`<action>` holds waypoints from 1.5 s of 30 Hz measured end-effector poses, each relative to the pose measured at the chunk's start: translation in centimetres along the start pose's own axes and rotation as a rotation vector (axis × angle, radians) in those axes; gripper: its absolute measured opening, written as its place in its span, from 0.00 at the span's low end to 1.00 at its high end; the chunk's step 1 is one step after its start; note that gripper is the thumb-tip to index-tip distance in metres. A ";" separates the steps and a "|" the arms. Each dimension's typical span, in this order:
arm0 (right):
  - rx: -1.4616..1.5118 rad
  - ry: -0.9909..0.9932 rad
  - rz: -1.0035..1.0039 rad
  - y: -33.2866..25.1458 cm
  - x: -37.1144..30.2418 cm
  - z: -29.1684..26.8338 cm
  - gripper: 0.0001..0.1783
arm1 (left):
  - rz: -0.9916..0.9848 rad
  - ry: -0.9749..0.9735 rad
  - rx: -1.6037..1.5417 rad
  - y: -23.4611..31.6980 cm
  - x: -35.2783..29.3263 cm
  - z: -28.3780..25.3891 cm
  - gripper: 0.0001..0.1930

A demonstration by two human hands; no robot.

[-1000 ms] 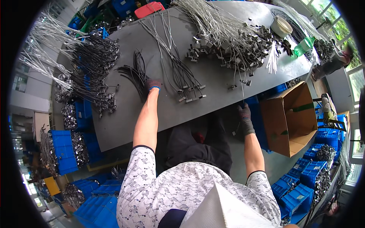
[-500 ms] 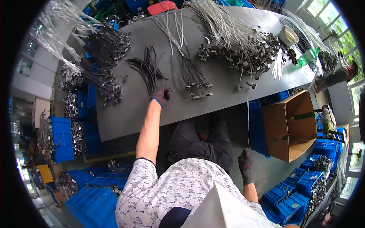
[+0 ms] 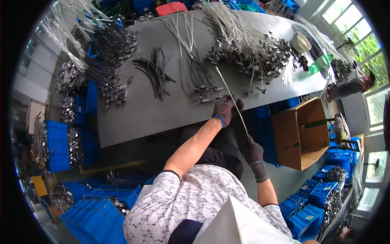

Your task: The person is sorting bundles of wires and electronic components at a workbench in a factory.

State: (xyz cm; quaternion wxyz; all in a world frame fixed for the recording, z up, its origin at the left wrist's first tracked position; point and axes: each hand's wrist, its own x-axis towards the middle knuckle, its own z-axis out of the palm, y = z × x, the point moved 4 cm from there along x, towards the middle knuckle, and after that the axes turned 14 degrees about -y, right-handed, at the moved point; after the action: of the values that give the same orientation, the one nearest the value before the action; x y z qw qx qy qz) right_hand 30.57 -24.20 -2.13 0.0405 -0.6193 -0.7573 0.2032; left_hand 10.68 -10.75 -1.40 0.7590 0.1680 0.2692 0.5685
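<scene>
A grey table [image 3: 130, 122] fills the middle of the view, its near edge running aslant in front of the person. The largest heap on it, pale cables with metal connectors [image 3: 256, 57], spreads over its far right part. Another heap, of dark-stemmed cables [image 3: 111, 44], lies along its left edge. A cardboard box [image 3: 286, 140], its top uncovered, stands just beyond the near edge at the right, and a blue plastic crate [image 3: 95, 221] sits on the lower left. Between the heaps, a loose row of cables [image 3: 194, 65] points its connectors toward the person, with a bundle of short black strands [image 3: 156, 73] to its left.

Both hands wear dark knitted gloves. The right hand [image 3: 254, 152], off the table's near edge, is clenched on the lower end of a thin whitish cable [image 3: 223, 79]. The left hand [image 3: 226, 110] is above that edge, fingers bent where the cable crosses them; whether they grip it cannot be told. The cable slants up and leftward past them, its upper end over the table, near the connectors.

At the far right are a cream bowl [image 3: 301, 43] and a smaller green bottle [image 3: 321, 64].
</scene>
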 end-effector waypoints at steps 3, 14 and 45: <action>-0.081 -0.024 -0.038 1.2 0.5 1.4 0.24 | 0.211 0.045 -0.019 3.1 0.7 2.4 0.06; -0.088 -0.164 0.125 3.9 -0.3 3.4 0.21 | 0.657 0.082 0.216 9.8 -0.3 3.9 0.03; -0.004 -0.059 0.104 0.2 3.9 -0.2 0.18 | 0.308 -0.151 0.831 -0.4 -2.1 4.5 0.06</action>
State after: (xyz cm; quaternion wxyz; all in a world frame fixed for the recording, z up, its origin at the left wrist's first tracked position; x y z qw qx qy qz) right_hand 29.91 -20.35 -2.73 0.0063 -0.6514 -0.7256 0.2216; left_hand 13.26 -12.64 2.39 0.5512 0.5375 0.3905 0.5047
